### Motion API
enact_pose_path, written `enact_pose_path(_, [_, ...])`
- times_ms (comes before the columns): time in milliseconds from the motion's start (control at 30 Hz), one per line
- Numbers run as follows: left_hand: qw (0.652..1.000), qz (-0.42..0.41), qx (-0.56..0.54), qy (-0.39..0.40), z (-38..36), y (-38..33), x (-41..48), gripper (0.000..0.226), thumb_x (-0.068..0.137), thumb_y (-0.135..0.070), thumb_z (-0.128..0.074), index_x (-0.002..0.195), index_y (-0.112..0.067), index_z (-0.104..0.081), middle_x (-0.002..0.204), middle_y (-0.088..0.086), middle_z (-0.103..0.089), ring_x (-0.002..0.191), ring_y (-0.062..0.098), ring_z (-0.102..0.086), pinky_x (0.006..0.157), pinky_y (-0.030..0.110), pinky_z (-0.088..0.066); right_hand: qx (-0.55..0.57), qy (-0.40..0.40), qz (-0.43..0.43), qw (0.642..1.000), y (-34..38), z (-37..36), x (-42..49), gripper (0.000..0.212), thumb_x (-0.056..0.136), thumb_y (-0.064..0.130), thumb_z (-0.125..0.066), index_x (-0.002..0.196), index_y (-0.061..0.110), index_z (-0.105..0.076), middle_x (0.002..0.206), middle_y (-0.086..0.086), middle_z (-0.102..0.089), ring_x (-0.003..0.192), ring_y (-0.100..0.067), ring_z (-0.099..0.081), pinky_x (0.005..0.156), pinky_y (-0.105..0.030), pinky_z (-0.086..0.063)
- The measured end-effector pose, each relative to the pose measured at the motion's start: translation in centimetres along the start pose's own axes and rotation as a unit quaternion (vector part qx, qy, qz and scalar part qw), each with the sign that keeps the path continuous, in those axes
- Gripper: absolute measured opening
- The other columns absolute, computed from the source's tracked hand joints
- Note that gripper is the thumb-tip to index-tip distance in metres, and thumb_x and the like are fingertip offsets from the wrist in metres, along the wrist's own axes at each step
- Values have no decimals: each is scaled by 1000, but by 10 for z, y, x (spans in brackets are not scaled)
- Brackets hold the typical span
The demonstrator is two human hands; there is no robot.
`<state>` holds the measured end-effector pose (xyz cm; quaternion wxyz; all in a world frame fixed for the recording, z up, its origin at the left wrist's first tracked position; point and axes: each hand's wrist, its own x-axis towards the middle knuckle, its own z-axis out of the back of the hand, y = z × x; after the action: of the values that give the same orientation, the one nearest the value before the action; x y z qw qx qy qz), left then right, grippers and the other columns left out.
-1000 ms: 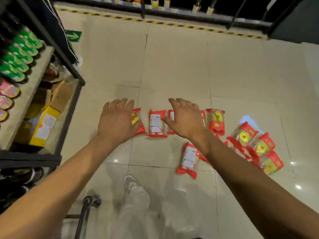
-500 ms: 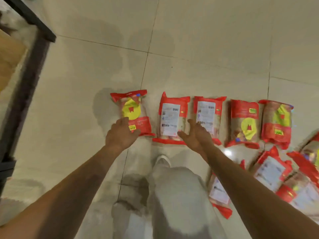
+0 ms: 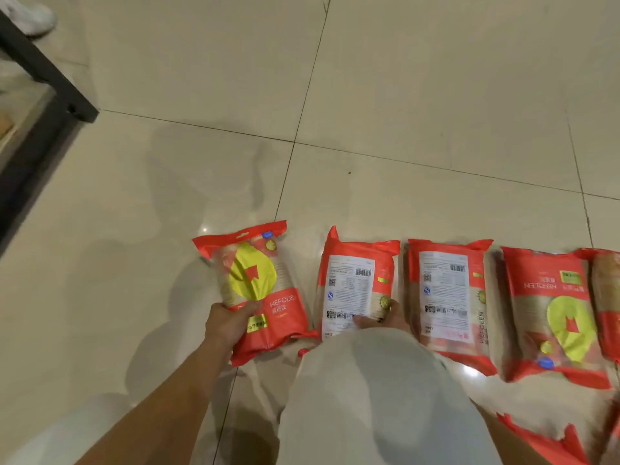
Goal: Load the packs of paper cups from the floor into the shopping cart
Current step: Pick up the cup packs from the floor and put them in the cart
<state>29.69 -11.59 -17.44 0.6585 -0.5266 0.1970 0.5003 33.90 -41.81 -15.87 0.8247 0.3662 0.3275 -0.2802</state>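
Several red packs of paper cups lie in a row on the tiled floor. My left hand (image 3: 231, 322) grips the lower left edge of the leftmost pack (image 3: 258, 286), the one with a yellow patch. My right hand (image 3: 385, 317) is closed on the bottom of the second pack (image 3: 355, 290), which lies white label up; my knee hides most of that hand. A third pack (image 3: 446, 297) and a fourth pack (image 3: 553, 313) lie to the right. The shopping cart is out of view.
My knee in light trousers (image 3: 375, 397) fills the lower middle. A dark shelf frame (image 3: 43, 78) stands at the upper left, with a white shoe (image 3: 30, 15) beyond it. More red packs (image 3: 550, 441) lie at the lower right corner.
I have crouched lower and the camera has come closer to the floor. Both hands went from hovering open over the packs to closing on the two leftmost ones.
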Motion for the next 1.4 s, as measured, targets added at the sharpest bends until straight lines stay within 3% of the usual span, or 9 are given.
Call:
enact_pose_path(167, [999, -25, -10, -27, 25, -34, -54, 80, 41, -51, -87, 107, -12, -64, 98, 12, -74, 79, 35, -75, 61, 52, -64, -3, 10, 36, 999, 32, 26, -29, 56, 76, 43, -79, 113, 9, -56, 100, 1, -70, 83, -20, -70, 79, -38, -59])
enact_pose_path(267, [998, -39, -32, -40, 60, -66, -111, 76, 43, -51, -88, 105, -15, -62, 99, 11, -73, 80, 36, -75, 57, 55, -63, 26, 0, 56, 998, 70, 57, -81, 28, 81, 34, -79, 98, 20, -61, 98, -1, -72, 82, -21, -72, 72, -34, -60])
enact_pose_path(367, [995, -70, -38, -56, 114, -105, -182, 79, 40, -54, -88, 107, -17, -67, 99, 9, -76, 83, 33, -76, 68, 55, -64, 47, -11, 109, 993, 121, 104, -164, 45, 79, 34, -79, 116, 14, -64, 101, 2, -73, 76, -7, -68, 58, -17, -51])
enact_pose_path(467, [987, -125, -52, -85, 180, -164, -298, 77, 45, -50, -90, 111, -19, -64, 101, 4, -75, 87, 26, -75, 79, 48, -63, 57, -36, 168, 983, 175, 161, -286, 59, 76, 38, -81, 124, 13, -58, 103, 4, -71, 80, -10, -67, 69, -20, -53])
enact_pose_path(633, [961, -229, -106, -113, 298, -234, -545, 62, 64, -32, -89, 115, -22, -56, 100, 0, -71, 87, 20, -70, 70, 35, -54, 67, -69, 279, 955, 260, 263, -535, 54, 77, 26, -82, 123, 19, -55, 93, 12, -64, 72, 14, -53, 57, 0, -40])
enact_pose_path(700, [950, -258, -118, -130, 346, -246, -628, 72, 53, -44, -84, 118, -24, -59, 102, 1, -72, 90, 22, -71, 77, 40, -56, 64, -66, 316, 944, 284, 295, -619, 61, 73, 29, -84, 125, 21, -54, 94, 15, -64, 79, 4, -63, 64, -5, -44])
enact_pose_path(800, [933, -287, -150, -156, 410, -248, -731, 67, 48, -51, -81, 107, -28, -61, 100, 4, -73, 89, 27, -71, 81, 46, -58, 52, -57, 385, 920, 311, 325, -720, 76, 60, 51, -76, 128, 27, -51, 108, 6, -69, 95, -16, -68, 83, -37, -55])
enact_pose_path(967, [893, -318, -193, -254, 481, -206, -879, 58, 62, -30, -86, 111, -24, -56, 97, -4, -70, 86, 17, -70, 68, 33, -52, 53, -1, 491, 870, 316, 330, -849, 63, 62, 45, -77, 117, 41, -47, 106, 9, -69, 91, -12, -68, 80, -37, -56])
enact_pose_path(1400, [816, -168, -289, -472, 551, 81, -1078, 75, 36, -60, -76, 104, -36, -56, 101, -7, -70, 91, 13, -68, 74, 30, -53, -37, 265, 571, 776, 201, 186, -1026, 55, 68, 18, -88, 99, 51, -56, 97, 11, -74, 88, -13, -72, 83, -42, -57])
